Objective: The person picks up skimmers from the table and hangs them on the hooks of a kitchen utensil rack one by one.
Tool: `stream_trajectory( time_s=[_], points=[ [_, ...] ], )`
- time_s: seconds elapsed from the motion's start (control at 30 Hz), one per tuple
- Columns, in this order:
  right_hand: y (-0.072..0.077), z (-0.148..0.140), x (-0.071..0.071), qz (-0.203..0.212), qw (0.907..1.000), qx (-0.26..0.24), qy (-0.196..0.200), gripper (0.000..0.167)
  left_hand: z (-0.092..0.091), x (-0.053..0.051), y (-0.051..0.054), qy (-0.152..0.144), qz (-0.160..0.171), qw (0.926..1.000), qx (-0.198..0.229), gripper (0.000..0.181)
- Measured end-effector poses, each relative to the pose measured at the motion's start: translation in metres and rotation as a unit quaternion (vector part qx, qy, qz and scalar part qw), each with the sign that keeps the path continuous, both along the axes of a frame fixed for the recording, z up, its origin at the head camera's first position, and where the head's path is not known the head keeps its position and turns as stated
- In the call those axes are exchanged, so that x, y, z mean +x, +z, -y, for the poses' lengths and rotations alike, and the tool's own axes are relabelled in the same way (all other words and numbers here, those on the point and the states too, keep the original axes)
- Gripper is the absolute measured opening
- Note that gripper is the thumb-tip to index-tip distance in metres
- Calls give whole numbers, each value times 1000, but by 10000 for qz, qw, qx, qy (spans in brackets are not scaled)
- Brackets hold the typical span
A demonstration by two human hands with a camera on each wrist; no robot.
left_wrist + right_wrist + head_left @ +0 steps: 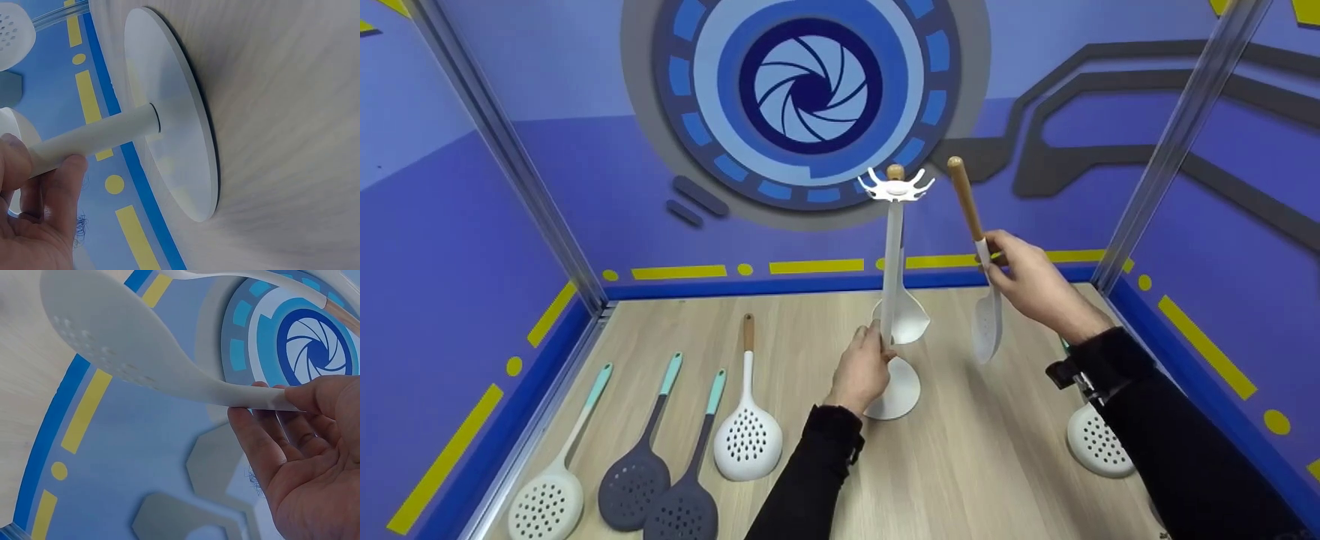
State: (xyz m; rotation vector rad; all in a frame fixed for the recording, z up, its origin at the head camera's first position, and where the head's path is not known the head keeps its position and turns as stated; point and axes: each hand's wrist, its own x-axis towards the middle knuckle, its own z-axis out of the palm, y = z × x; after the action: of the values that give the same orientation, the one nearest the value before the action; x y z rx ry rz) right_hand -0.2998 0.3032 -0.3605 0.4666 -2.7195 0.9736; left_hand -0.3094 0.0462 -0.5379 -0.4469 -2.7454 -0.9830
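Observation:
My left hand point(861, 371) grips the upright pole of a white utensil stand point(892, 262), just above its round base point(174, 112). A crown of curved hooks tops the pole. From the far side of it hangs a white ladle point(913, 319), partly hidden behind the pole. To the right, my right hand point(1027, 281) pinches a white slotted spoon point(124, 332) by its neck, below the wooden handle point(965, 199). The spoon is held upright, bowl down and handle up, apart from the stand. Small holes show in its bowl.
On the table's left lie a white skimmer point(546, 506) with a teal handle, two dark grey skimmers point(634, 487) and a white wooden-handled skimmer point(748, 442). Another pale skimmer point(1099, 442) lies at the right, partly under my sleeve. Blue patterned walls enclose the table point(960, 465).

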Motion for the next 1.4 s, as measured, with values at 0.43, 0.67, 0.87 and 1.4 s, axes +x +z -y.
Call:
stream_trajectory(
  time_s=[0.43,0.67,0.87,1.4],
  points=[
    [8,11,-8,-331,9987,106,363,33,1,-2,-1,10,-26,10000,89,36],
    [14,16,-8,-309,9985,269,368,35,1,0,-1,9,-76,10000,26,45],
    [16,18,-8,-282,9984,326,378,37,0,1,-1,24,-12,10000,-1,50],
    [16,19,-9,-364,9975,370,482,39,0,0,-2,-12,-209,9998,54,53]
  ],
)
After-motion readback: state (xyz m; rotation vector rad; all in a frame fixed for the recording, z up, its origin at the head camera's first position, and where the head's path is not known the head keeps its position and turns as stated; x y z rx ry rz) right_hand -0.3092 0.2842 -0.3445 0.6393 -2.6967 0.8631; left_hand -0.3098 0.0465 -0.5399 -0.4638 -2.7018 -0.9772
